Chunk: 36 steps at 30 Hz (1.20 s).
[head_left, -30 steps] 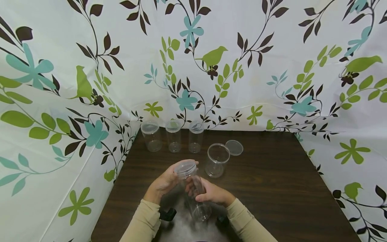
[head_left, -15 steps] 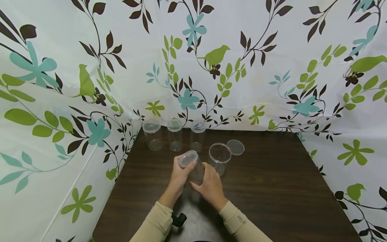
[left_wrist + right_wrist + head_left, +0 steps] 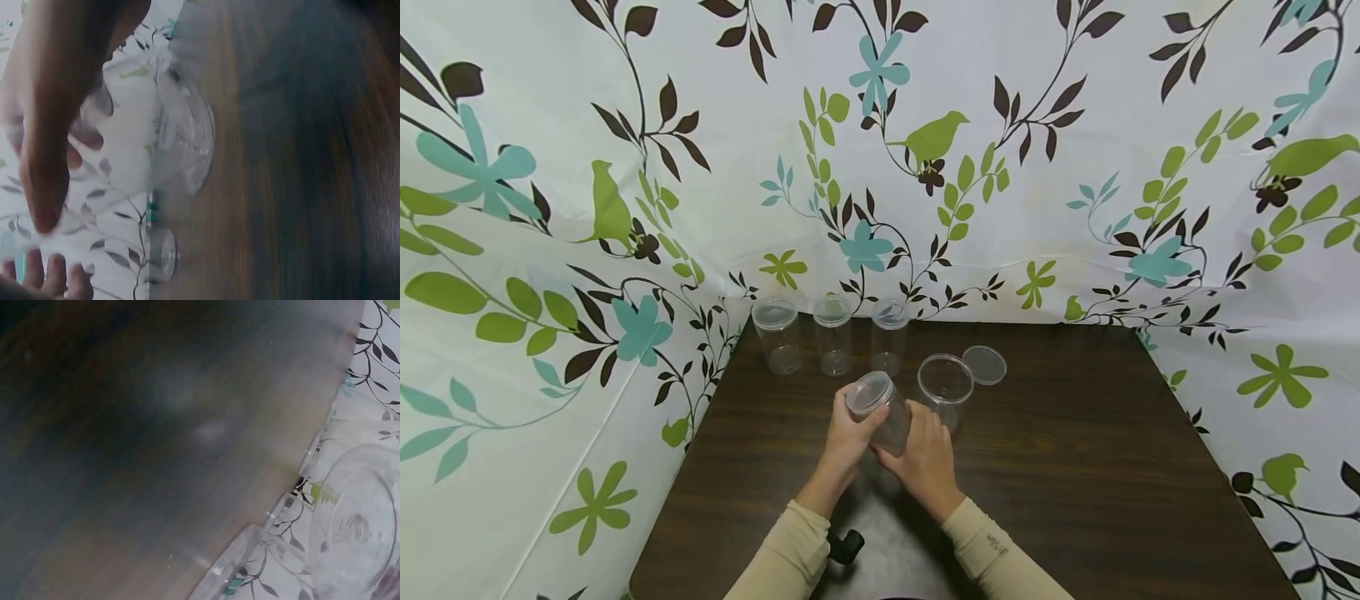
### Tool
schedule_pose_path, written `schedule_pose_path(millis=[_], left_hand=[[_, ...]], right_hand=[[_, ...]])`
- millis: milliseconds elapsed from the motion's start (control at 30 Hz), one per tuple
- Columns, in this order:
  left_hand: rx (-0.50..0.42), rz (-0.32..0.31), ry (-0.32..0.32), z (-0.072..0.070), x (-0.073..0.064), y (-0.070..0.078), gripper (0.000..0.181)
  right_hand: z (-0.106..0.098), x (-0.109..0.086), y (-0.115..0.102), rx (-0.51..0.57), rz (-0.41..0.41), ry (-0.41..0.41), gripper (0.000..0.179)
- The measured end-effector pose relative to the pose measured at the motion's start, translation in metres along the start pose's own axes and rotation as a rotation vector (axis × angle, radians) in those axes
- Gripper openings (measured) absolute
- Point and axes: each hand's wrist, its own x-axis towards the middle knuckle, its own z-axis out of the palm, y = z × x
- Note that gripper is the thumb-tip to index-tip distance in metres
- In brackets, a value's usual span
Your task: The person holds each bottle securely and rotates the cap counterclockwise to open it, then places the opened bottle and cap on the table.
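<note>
A clear plastic jar with its lid on is held tilted above the table, lid end toward the upper left. My left hand grips it near the lid, the thumb along its near side. My right hand is wrapped round the body from the right, hiding part of it. The jar's round base shows in the right wrist view. Just beyond the right hand an uncovered wide jar stands upright, partly hidden by that hand. A loose round lid lies flat behind it.
Along the back edge of the dark wooden table stand three lidded clear jars: a left one, a middle one and a right one. A patterned white curtain hangs behind and at both sides.
Over the last second the jar was raised away from me and tilted, and both hands took a fuller grip on it. In the last half second it turned slightly; the standing jars stayed put.
</note>
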Motion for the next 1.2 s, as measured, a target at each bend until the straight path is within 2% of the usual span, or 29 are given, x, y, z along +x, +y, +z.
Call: schedule_pose_path(millis=[133,267,400,500,700,767,833,900,967,1100,1200], left_hand=[[0.003,0.031,-0.162,-0.019,0.003,0.001,0.098],[0.001,0.077,-0.318,-0.041,0.011,0.005,0.115],[-0.02,0.11,-0.464,-0.06,0.017,0.013,0.112],[-0.039,0.113,-0.542,-0.068,0.019,0.018,0.107],[-0.095,0.103,-0.715,-0.071,0.022,0.02,0.093],[-0.097,0.107,-0.765,-0.071,0.023,0.02,0.088],[-0.104,0.115,-0.785,-0.07,0.022,0.021,0.083],[-0.104,0.122,-0.751,-0.066,0.02,0.021,0.079],[-0.101,0.117,-0.665,-0.06,0.016,0.02,0.079],[-0.051,0.075,-0.39,-0.039,0.007,0.017,0.08],[-0.018,0.042,-0.177,-0.024,0.002,0.013,0.073]], right_hand=[[-0.004,0.001,0.004,0.169,0.083,-0.109,0.091],[-0.013,0.003,0.005,0.435,0.196,-0.297,0.087],[-0.025,0.008,0.004,0.78,0.252,-0.497,0.076],[-0.028,0.009,0.006,0.965,0.227,-0.615,0.071],[-0.028,0.008,0.008,1.026,0.115,-0.77,0.074],[-0.03,0.008,0.008,1.028,0.104,-0.796,0.073],[-0.031,0.008,0.008,1.023,0.11,-0.8,0.073],[-0.03,0.007,0.008,0.989,0.128,-0.769,0.074],[-0.028,0.006,0.008,0.937,0.153,-0.713,0.076],[-0.02,0.003,0.005,0.786,0.194,-0.578,0.081],[-0.015,0.002,0.0,0.608,0.192,-0.474,0.083]])
